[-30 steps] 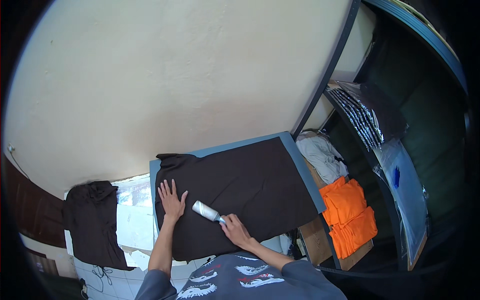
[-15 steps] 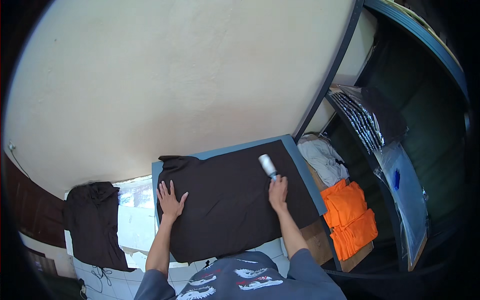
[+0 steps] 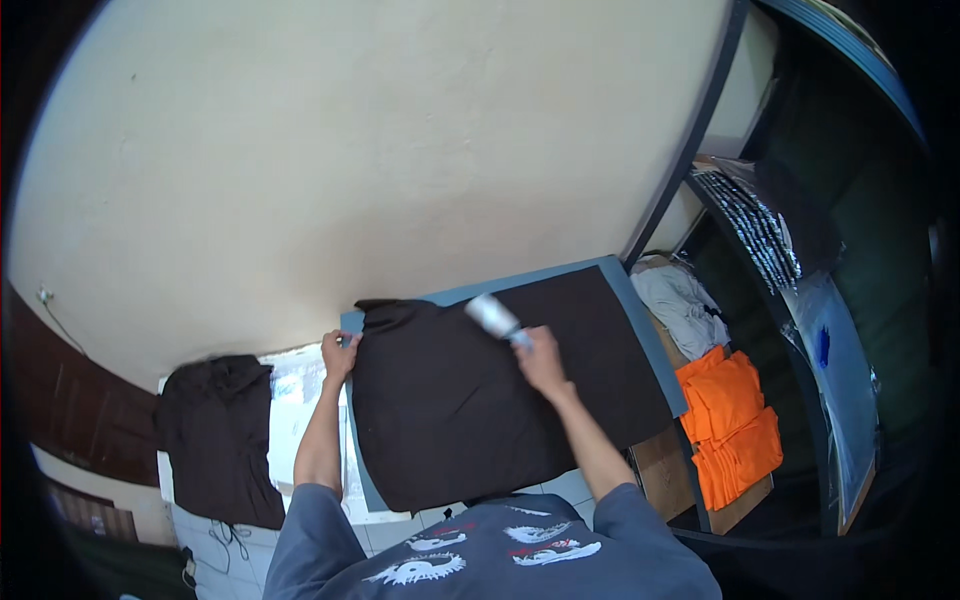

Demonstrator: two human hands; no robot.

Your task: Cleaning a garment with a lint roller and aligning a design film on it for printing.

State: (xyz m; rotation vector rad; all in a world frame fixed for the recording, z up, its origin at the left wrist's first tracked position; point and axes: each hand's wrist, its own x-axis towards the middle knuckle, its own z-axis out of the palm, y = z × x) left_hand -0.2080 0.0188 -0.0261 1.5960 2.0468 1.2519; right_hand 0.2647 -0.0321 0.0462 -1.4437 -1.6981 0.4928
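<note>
A lint roller (image 3: pixel 494 316) with a white head is gripped in my right hand (image 3: pixel 543 362). Its head is over the upper middle of a dark brown cloth or garment (image 3: pixel 450 400), slightly blurred. The cloth lies spread over a blue-grey board (image 3: pixel 643 335), with a bunched fold at its far left corner. My left hand (image 3: pixel 340 356) is by the board's far left edge, just beside the cloth. Its fingers are curled closed near the edge, and what they hold, if anything, cannot be made out.
Another dark garment (image 3: pixel 215 430) lies on a white surface (image 3: pixel 298 385) at the left. On the right, a dark-framed rack (image 3: pixel 690 150) holds folded orange cloth (image 3: pixel 735 430), pale grey cloth (image 3: pixel 680 305) and a stack of plastic-wrapped packs (image 3: pixel 750 230). A wall rises behind the board.
My left hand has come up off the cloth, where it lay flat, to the board's left edge and curled. My right hand has swept the roller leftward. The whole view has shifted slightly.
</note>
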